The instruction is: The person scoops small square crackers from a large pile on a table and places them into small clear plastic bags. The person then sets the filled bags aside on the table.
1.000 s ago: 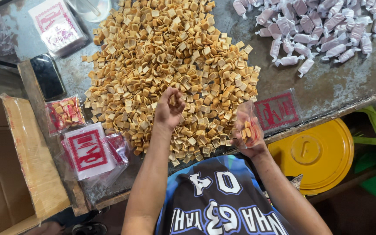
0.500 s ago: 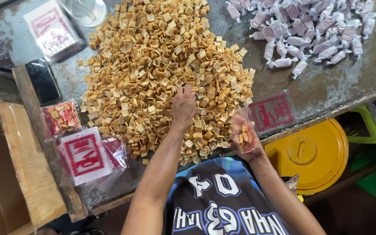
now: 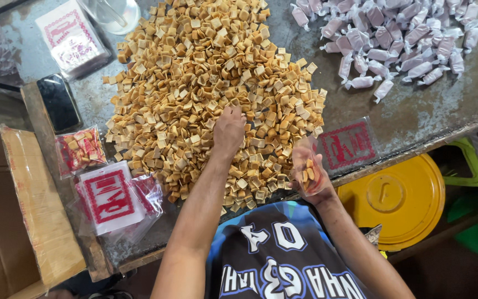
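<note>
1. Snack squares (image 3: 195, 83): large loose heap of small golden-brown squares, spread over the middle of the grey worktable (image 3: 405, 116).
2. Cardboard box (image 3: 23, 210): open, at the far left edge, beside the table.
3. Phone (image 3: 58, 102): dark, lying flat on the table's left edge.
4. Filled packet (image 3: 80, 149): clear bag with squares inside, just below the phone.
5. Empty printed bags (image 3: 114, 199): clear with a red panel, stacked near the table's front-left corner.
6. Left hand (image 3: 229, 130): palm down on the heap, fingers curled into the squares; what it grasps cannot be told.
7. Right hand (image 3: 308, 174): at the heap's front-right edge, closed around a small clear bag (image 3: 307, 166) holding a few squares.
8. Yellow lid (image 3: 391, 199): round, below the table edge at right.
9. Wrapped sweets (image 3: 399, 39): pale purple, twisted ends, piled at the table's far right.
</note>
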